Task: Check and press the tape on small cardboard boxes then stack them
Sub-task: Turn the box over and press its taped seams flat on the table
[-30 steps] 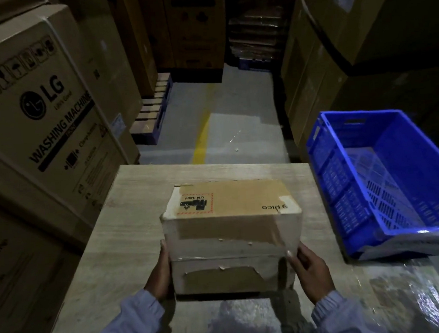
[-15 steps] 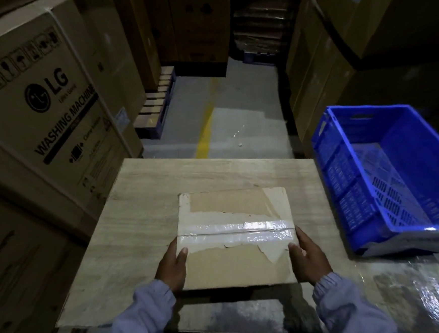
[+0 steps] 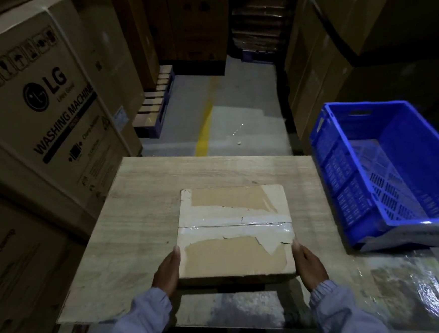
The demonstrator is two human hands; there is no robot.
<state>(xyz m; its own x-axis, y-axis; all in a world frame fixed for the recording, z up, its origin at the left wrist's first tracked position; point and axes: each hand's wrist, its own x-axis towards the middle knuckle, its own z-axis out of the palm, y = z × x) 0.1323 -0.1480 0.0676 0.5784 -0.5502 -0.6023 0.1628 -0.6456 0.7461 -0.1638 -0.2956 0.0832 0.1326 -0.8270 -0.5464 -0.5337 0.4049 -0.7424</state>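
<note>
- A small cardboard box (image 3: 236, 254) lies flat on the wooden table (image 3: 142, 198), near its front edge.
- A strip of clear tape (image 3: 233, 226) runs across the top of the box along the seam, with torn white paper around it.
- The left hand (image 3: 167, 270) has its grip on the box's left side, thumb along the edge. The other fingers are hidden.
- The right hand (image 3: 309, 265) grips the right side likewise.
- A blue crate (image 3: 345, 172) stands to the right of the table.

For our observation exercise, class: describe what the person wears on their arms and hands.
Long pale lilac-grey fabric left sleeve and right sleeve, each with a gathered cuff at the wrist. The left hand and right hand are bare, no gloves.
</note>
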